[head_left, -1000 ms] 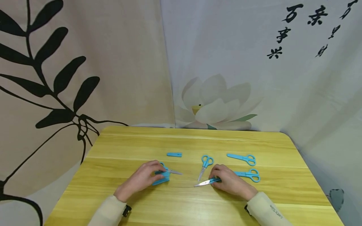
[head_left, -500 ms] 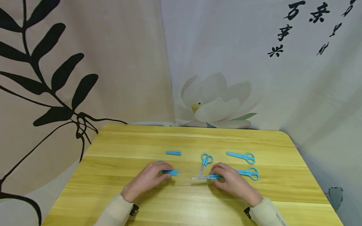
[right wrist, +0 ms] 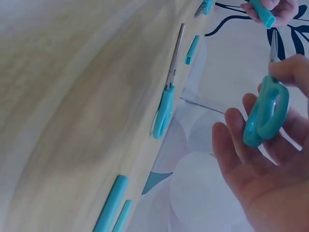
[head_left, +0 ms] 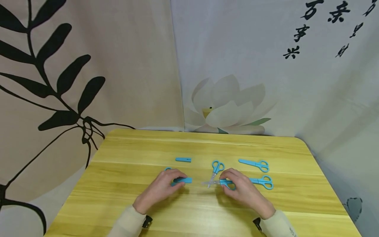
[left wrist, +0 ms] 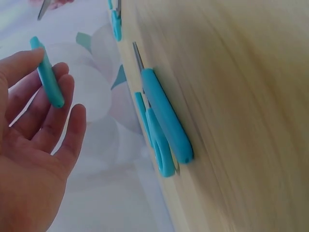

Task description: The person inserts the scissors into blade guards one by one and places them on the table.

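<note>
Here, above the yellow wood-grain desk (head_left: pixel 183 215), the left hand (head_left: pixel 163 187) narrowly pinches a tapered blue plastic sheath (head_left: pixel 187 180); the right hand (head_left: pixel 243 190) likewise pinches blue-handled metal scissors (head_left: pixel 223 181), blades (right wrist: pixel 274 47) pointing left; both seem light, stiff and slick, scissors best held by the handles (right wrist: pixel 263 113).
</note>
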Tool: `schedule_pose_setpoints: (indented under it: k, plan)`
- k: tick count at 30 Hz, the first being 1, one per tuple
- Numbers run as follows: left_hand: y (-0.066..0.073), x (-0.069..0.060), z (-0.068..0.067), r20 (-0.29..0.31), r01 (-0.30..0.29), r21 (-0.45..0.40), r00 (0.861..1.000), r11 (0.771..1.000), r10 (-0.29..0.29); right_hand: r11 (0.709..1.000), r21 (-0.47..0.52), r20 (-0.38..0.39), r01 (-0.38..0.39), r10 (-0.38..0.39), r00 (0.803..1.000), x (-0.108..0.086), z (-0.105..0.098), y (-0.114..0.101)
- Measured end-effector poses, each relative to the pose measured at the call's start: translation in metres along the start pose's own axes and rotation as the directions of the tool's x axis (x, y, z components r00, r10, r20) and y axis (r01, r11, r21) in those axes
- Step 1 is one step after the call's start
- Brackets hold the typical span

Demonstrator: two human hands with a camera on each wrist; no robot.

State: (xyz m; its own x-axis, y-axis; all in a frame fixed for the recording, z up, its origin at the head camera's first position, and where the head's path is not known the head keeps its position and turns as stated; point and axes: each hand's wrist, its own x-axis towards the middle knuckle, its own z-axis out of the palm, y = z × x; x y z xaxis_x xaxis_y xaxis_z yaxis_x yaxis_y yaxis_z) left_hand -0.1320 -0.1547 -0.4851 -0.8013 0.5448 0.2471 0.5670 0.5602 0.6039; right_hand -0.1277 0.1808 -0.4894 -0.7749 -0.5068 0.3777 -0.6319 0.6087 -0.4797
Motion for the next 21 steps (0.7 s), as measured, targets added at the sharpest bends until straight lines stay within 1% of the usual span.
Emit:
schedule_pose_setpoints:
  k: [5,9,14,21]
  plan:
    - [0.005,0.001,0.004,-0.043,0.003,0.008,0.999,1.0,-0.003,1.0,0.025,-0.028,0.014,-0.013,1.0,0.002,0.0,-0.003]
    - [0.009,0.002,0.006,-0.068,0.014,0.013,0.998,1.0,-0.013,0.999,0.031,-0.031,0.028,-0.027,0.999,0.003,-0.001,-0.006]
    - [0.012,0.002,0.008,-0.08,0.018,0.01,0.997,1.0,-0.017,0.999,0.036,-0.034,0.037,-0.036,0.999,0.005,0.0,-0.009]
    - [0.014,0.004,0.009,-0.086,0.011,0.008,0.996,1.0,-0.011,0.999,0.018,-0.036,0.045,-0.044,0.998,0.008,0.003,-0.011]
